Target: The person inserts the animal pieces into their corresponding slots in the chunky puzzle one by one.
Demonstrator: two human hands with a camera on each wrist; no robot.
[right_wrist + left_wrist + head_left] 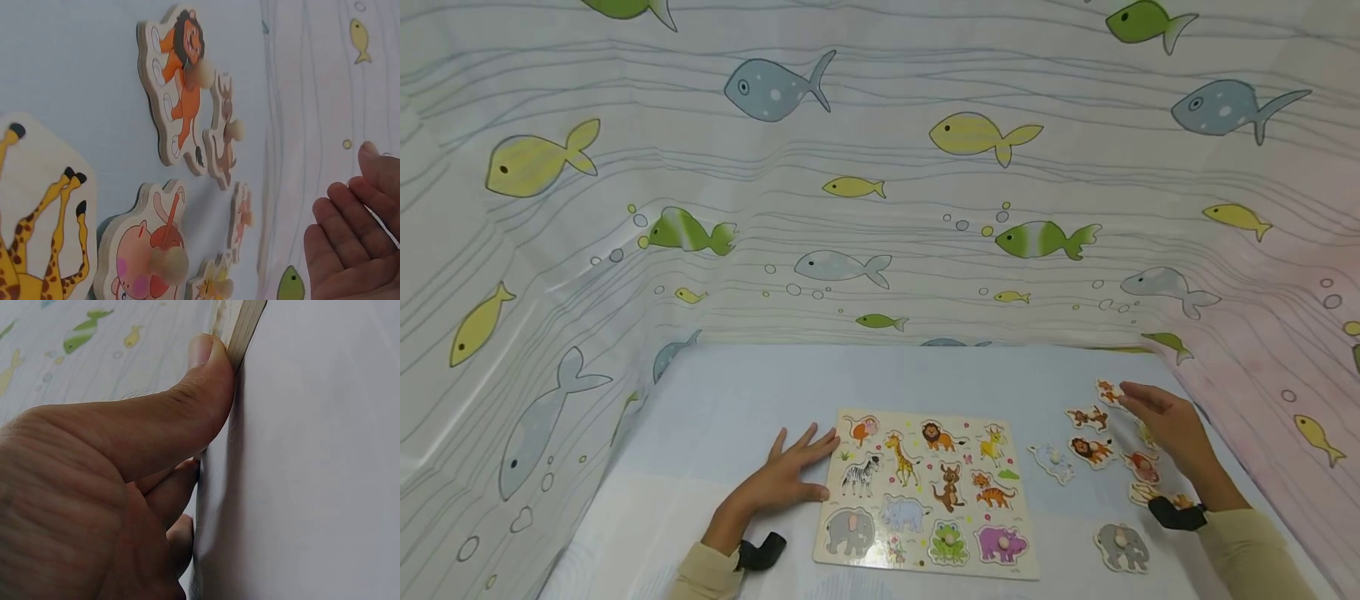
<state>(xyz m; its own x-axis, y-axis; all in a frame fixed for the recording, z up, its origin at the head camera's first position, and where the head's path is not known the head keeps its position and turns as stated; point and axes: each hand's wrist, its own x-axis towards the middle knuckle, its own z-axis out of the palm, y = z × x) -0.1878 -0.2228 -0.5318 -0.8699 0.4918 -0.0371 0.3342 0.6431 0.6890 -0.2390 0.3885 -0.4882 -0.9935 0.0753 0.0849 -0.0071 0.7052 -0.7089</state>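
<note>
A wooden animal puzzle board (917,423) lies on the table, with a knobbed frog piece (948,546) and a hippo piece (1002,546) in its bottom row. My left hand (782,477) is spread at the board's left edge, its thumb (209,381) touching the side. Over on the right, my right hand (1167,423) hovers beside the tiger piece (1106,392), fingers loosely bent. In the right wrist view the hand is apart from the pieces and holds nothing. Below and around it lie a kangaroo piece (1086,418), lion piece (1091,452) and monkey piece (134,250).
A pale rhino piece (1054,464) lies just right of the board, an elephant piece (1122,547) nearer the front. The giraffe piece (47,231) is partly hidden by the right wrist in the head view. A fish-patterned sheet (917,208) encloses the table's back and sides.
</note>
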